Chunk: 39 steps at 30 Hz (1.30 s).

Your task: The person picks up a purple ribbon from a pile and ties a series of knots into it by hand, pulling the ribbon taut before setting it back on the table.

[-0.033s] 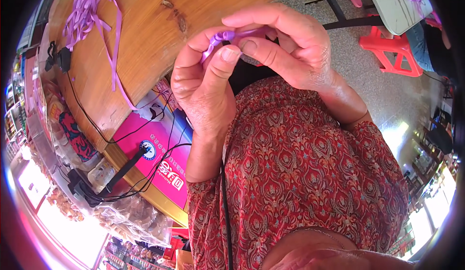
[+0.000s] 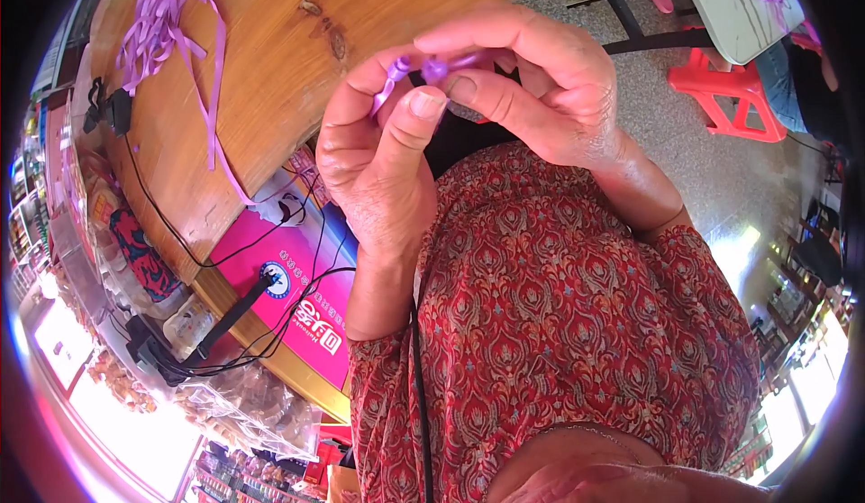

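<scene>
Between my two hands, held up past the table's near edge, is a purple ribbon (image 2: 434,71) worked into a small folded or knotted bunch. My left hand (image 2: 383,147) pinches one part of it, where a shiny loop shows between the thumb and the curled forefinger. Facing it, my right hand (image 2: 550,88) closes thumb and fingers on the other part, and a length of ribbon runs back under its forefinger. The two thumb tips almost meet just below the bunch. Its exact folds are blurred and partly covered by the fingers.
A pile of purple ribbons (image 2: 171,21) lies on the wooden table (image 2: 270,70), with strands trailing over its edge. Black cables (image 2: 297,309) cross a pink box (image 2: 270,260) at lower left. At right stand a red stool (image 2: 730,97) and a pale table (image 2: 734,12), a seated person beside them.
The purple bunch has shifted slightly right toward my right thumb, and a gap shows between it and the loop at my left fingers. Both hands stay nearly in place.
</scene>
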Motion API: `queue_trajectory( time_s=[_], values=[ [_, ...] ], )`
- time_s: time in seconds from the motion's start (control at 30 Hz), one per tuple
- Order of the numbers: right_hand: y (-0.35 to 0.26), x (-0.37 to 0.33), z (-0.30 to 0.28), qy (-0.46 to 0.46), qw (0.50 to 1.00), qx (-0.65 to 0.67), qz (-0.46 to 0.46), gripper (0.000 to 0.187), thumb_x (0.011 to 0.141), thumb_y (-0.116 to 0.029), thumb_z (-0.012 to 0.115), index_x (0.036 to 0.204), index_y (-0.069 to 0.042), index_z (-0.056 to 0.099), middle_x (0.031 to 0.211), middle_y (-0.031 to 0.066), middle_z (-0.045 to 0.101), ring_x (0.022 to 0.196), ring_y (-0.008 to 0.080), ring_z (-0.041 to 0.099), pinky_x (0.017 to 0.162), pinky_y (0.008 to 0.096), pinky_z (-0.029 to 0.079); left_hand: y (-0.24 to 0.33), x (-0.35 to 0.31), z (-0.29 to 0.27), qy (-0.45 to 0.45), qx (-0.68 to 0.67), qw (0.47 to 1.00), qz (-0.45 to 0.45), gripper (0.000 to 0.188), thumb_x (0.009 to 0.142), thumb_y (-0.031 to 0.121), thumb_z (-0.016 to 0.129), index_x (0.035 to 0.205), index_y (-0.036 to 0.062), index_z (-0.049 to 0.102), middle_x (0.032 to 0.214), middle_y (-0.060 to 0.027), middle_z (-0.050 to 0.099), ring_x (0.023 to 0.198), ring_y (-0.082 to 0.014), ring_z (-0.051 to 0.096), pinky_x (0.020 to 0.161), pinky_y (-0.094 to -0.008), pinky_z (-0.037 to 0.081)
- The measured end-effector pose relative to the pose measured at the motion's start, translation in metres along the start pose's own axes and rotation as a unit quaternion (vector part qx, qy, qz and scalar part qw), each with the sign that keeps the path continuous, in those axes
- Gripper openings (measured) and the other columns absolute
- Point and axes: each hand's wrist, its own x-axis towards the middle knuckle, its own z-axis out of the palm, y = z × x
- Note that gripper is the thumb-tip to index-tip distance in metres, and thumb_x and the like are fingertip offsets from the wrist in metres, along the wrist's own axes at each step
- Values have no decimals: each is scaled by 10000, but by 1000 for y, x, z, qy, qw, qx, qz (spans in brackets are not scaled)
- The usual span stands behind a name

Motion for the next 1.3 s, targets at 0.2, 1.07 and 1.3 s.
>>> queue_trajectory(
  time_s=[0.2, 1.07, 1.3],
  values=[
    [1, 7, -6, 5, 994, -76, -84, 216, 796, 58, 644, 1008, 18, 632, 944, 87, 632, 817, 111, 603, 685, 206, 482, 5, -1, 2, 14, 136, 990, 41, 244, 913, 131, 551, 1076, -48, 589, 777, -5, 538, 646, -69, 403, 597, -200, 339],
    [-3, 11, -15, -25, 936, -267, -230, 272, 687, 2, 719, 957, -4, 684, 792, 69, 607, 666, 166, 563, 563, 257, 441, 7, 5, -8, -49, 423, 872, 242, 168, 733, -1, 718, 893, 1, 667, 719, -55, 604, 597, -122, 493, 527, -231, 393],
    [-9, 13, -21, -63, 911, -310, -265, 283, 627, -41, 731, 901, 7, 679, 759, 64, 591, 646, 182, 543, 556, 283, 408, 20, 5, -8, -85, 509, 815, 263, 194, 672, 24, 751, 848, 13, 673, 639, -51, 523, 544, -159, 468, 493, -258, 366]
  ],
)
